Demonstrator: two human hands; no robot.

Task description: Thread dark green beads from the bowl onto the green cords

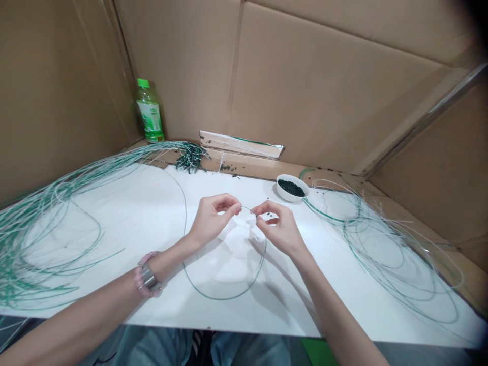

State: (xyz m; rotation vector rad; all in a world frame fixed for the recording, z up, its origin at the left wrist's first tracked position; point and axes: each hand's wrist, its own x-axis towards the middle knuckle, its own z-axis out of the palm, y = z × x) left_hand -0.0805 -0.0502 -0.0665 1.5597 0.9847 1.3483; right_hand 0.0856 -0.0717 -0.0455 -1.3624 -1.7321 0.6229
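Both hands are raised over the middle of the white tabletop. My left hand pinches a thin green wire between thumb and forefinger. A short stretch of it runs across to my right hand, whose thumb and forefinger are pressed together at the wire; any small piece between them is too small to make out. The wire hangs in a large loop below the hands, and another part curves up to the left. Just beyond my right hand, a white bowl holds small dark green pieces.
Long green and white wires spread over the left side, their dark-tipped ends bunched at the back. Coiled wires lie at right. A green-capped bottle stands back left. Cardboard walls enclose the table. Loose dark bits lie near the bowl.
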